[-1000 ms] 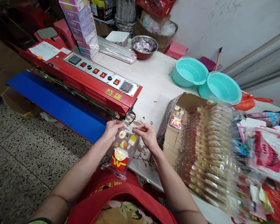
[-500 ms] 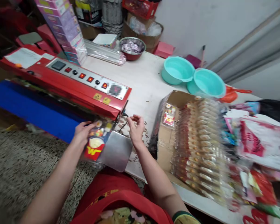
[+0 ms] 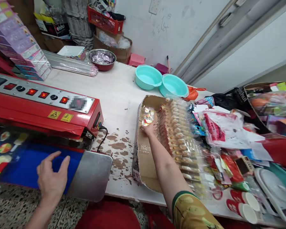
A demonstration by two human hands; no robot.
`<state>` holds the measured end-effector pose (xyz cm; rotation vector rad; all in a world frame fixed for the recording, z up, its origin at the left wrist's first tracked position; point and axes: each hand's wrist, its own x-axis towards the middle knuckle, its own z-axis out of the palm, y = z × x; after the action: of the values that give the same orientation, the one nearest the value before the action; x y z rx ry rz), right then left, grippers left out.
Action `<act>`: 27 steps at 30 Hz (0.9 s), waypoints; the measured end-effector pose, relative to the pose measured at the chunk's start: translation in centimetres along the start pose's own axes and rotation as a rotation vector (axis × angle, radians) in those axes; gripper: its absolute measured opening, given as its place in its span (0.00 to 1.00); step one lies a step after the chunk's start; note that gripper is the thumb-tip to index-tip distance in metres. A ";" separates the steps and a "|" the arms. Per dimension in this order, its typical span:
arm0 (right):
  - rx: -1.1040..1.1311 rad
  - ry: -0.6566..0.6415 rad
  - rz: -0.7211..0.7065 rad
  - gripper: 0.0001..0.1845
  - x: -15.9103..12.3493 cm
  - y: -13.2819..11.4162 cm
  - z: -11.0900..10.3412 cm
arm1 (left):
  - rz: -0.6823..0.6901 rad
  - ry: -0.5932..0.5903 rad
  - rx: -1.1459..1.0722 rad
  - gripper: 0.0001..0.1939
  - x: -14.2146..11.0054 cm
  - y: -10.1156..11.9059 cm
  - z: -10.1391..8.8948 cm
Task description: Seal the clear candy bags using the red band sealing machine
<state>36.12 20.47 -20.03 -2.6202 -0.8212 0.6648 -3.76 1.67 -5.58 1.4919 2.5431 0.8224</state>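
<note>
My left hand [image 3: 52,176] hovers above the blue conveyor belt [image 3: 30,171], thumb and fingers apart, with nothing in it. Left of it, a clear packet of food-shaped pieces [image 3: 5,149] lies on the belt along the red sealing machine [image 3: 43,109]. My right hand [image 3: 150,128] reaches into the cardboard box [image 3: 144,163] and grips the near end of another clear packet [image 3: 147,115] with red, white and yellow pieces. Its fingertips are partly hidden. Beside that hand stand tightly packed rows of similar packets [image 3: 178,133].
A metal plate [image 3: 91,175] extends from the belt's end. Behind the box are two turquoise basins [image 3: 148,76]. Loose bags [image 3: 225,128] and red-and-white paper cups [image 3: 246,211] crowd the right side. Stacked boxes [image 3: 26,44] and a metal bowl [image 3: 102,60] stand at the back left.
The packet has left my left hand and moved leftward along the belt; that hand has opened. My right hand has moved right into the box and closed on a packet. The view has swung right.
</note>
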 end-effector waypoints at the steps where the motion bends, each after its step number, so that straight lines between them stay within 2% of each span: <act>1: -0.002 0.005 0.022 0.60 -0.2 0.1 -0.3 | 0.037 -0.029 -0.037 0.18 -0.9 0.5 0.5; 4: 0.016 0.049 0.010 0.60 -2.0 0.5 -2.8 | 0.197 -0.092 -0.175 0.16 -2.8 2.6 1.5; 6: 0.050 0.115 -0.096 0.59 -4.5 0.8 -5.5 | 0.288 -0.130 -0.309 0.14 -3.7 5.1 2.0; 8: 0.095 0.187 -0.252 0.59 -8.3 1.3 -8.1 | 0.277 -0.246 -0.474 0.14 -4.3 8.3 2.7; 10: 0.142 0.219 -0.420 0.60 -13.0 2.0 -10.0 | 0.152 -0.466 -0.655 0.20 -4.7 11.8 3.6; 12: 0.198 0.195 -0.577 0.60 -17.7 3.0 -10.9 | -0.027 -0.723 -0.869 0.32 -4.5 14.8 4.6; 14: 0.265 0.099 -0.702 0.59 -21.5 3.9 -11.2 | -0.205 -0.924 -1.100 0.40 -4.0 16.7 5.3; 15: 0.309 0.037 -0.734 0.59 -22.8 4.1 -11.4 | -0.277 -0.983 -1.194 0.41 -3.7 17.1 5.3; 18: 0.507 -0.131 -0.690 0.61 -23.5 3.1 -12.5 | -0.379 -1.078 -1.301 0.34 -2.9 16.4 4.1; 21: 0.733 -0.375 -0.633 0.62 -21.0 -0.2 -14.4 | -0.367 -1.169 -1.243 0.31 -2.7 14.1 2.0; 23: 0.763 -0.659 -0.671 0.49 -19.3 -2.5 -15.2 | -0.362 -1.220 -1.184 0.30 -2.9 12.2 0.8; 25: 0.719 -0.908 -0.678 0.28 -18.5 -4.3 -14.8 | -0.373 -1.242 -1.142 0.31 -3.3 10.4 0.2; 26: 0.700 -0.985 -0.651 0.21 -18.5 -4.8 -14.2 | -0.385 -1.243 -1.133 0.31 -3.5 9.5 0.0; 27: 0.693 -1.028 -0.607 0.19 -18.8 -5.1 -13.3 | -0.402 -1.241 -1.127 0.31 -3.6 8.8 -0.1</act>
<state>27.06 11.13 -0.35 -1.2098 -1.2431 1.7177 4.98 1.99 -1.94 0.6438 1.0223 0.6800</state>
